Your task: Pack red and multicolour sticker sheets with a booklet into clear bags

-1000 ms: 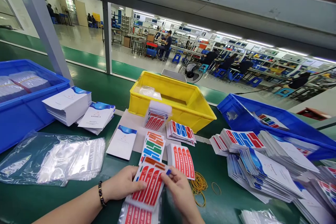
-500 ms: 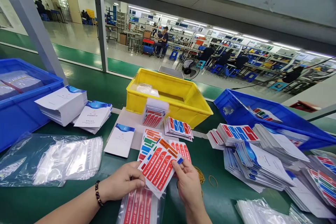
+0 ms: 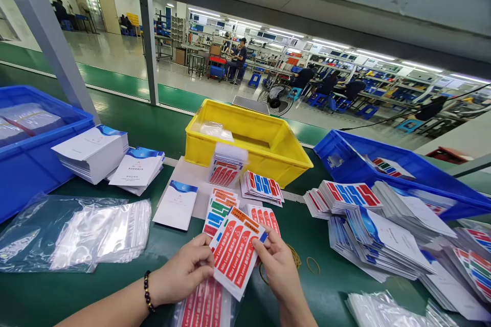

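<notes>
My right hand (image 3: 282,271) pinches the right edge of a few layered sticker sheets (image 3: 236,255), thumb on top. The front sheet carries slanted red "Max Level" and "Min Level" strips, with orange and blue labels showing behind it. At their left edge is my left hand (image 3: 187,271), a beaded bracelet on its wrist, fingers curled and closed against the sheets. Below lies a clear plastic bag (image 3: 233,311) with a red sticker sheet (image 3: 203,306) in or under it, partly covered. Just beyond my hands are multicoloured sticker sheets (image 3: 218,209) and red sticker sheets (image 3: 264,217).
A yellow bin (image 3: 249,150) stands at the back, between a blue bin (image 3: 38,163) and another blue bin (image 3: 345,163). Booklets (image 3: 92,148) and clear bags (image 3: 103,235) lie left. Booklet stacks (image 3: 387,240) and striped sticker sheets (image 3: 351,195) sit right. Rubber bands (image 3: 312,264) lie near my right hand.
The held sheets have shifted slightly right and down and turned more upright. Both hands have moved a little right and stay closed at the sheets.
</notes>
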The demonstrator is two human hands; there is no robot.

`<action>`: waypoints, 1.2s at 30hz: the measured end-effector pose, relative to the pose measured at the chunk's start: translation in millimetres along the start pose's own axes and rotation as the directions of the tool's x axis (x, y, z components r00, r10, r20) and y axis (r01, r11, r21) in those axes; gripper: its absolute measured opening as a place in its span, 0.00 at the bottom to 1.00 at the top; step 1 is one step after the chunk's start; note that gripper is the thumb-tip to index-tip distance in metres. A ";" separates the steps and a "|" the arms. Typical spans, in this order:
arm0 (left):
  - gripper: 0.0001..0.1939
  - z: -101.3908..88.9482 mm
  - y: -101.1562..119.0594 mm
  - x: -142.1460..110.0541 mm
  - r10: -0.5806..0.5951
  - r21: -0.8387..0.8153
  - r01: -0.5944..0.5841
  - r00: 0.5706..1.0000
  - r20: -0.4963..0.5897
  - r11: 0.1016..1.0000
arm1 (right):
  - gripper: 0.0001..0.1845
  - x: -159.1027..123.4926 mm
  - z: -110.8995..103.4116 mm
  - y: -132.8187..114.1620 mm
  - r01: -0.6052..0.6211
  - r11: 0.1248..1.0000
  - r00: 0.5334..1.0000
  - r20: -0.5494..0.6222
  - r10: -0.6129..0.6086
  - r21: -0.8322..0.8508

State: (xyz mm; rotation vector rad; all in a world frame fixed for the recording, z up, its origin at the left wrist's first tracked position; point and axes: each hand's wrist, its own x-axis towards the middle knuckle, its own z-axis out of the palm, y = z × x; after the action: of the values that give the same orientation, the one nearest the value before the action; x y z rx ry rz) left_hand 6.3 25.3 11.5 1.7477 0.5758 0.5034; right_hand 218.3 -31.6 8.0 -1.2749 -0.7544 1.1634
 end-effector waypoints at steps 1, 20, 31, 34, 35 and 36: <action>0.07 0.9 -0.4 -0.5 -0.001 -0.002 0.001 1.000 -0.010 1.000 | 0.24 -0.7 1.4 -0.4 -0.017 1.000 0.999 0.043 0.017 0.000; 0.10 -0.9 -3.1 3.9 -0.144 -0.386 0.023 0.947 -0.287 0.922 | 0.08 -10.8 27.9 3.2 0.204 0.889 0.919 0.394 -0.030 -0.410; 0.10 -2.2 -6.3 5.9 -0.309 -0.335 0.235 0.932 -0.188 0.912 | 0.16 -7.8 28.8 12.2 -0.038 0.967 0.967 0.236 0.099 -0.252; 0.08 -1.8 -6.0 5.4 -0.282 -0.278 0.222 0.939 -0.196 0.935 | 0.12 -8.0 35.0 7.3 0.004 0.947 0.967 0.242 0.078 -0.320; 0.08 -1.7 -5.4 5.5 -0.280 -0.268 0.222 0.939 -0.201 0.937 | 0.12 -8.2 36.9 6.6 0.038 0.937 0.967 0.248 0.053 -0.347; 0.08 -1.5 -4.6 5.7 -0.283 -0.270 0.225 0.938 -0.201 0.936 | 0.13 -8.4 38.6 6.5 0.074 0.925 0.968 0.252 0.023 -0.372</action>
State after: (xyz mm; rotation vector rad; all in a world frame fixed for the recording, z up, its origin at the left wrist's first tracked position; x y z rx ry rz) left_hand 9.4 30.9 7.7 1.3630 0.8622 0.5767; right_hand 178.5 -27.8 10.5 -1.4415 -1.2292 1.2092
